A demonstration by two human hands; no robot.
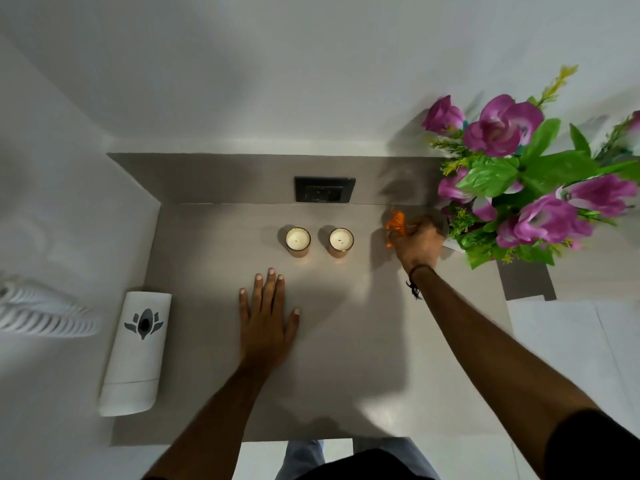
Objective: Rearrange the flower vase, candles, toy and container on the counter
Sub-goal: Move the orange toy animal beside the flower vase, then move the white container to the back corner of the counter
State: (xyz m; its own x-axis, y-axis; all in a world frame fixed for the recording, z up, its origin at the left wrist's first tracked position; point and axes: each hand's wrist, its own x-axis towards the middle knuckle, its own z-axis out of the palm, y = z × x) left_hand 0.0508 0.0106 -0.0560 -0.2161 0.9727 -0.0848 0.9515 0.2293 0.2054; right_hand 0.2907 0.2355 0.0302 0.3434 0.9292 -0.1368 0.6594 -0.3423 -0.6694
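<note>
Right hand (417,242): fingers curled around the orange toy (396,223), at the back right of the counter (214,375); slightly blurred, so whether the toy rests on the surface or is just lifted cannot be told.
Left hand (266,317): flat on the counter, fingers spread apart, holding nothing, near the front of the candles.
Candles: two in glass jars, left candle (298,240) and right candle (341,240), upright, side by side near the back wall, apart from each other.
Flower vase (519,181): far right edge, purple blooms and green leaves hiding most of the vase body; just beside the right hand.
Container (135,351): white, upright at the left edge, well apart from the rest.
Other: dark socket plate (325,189) on the back wall behind the candles.
Progress (judged): toy is the piece in hand; candles look neatly paired; vase and container sit at opposite ends. No target layout is shown, so how much remains cannot be told.
</note>
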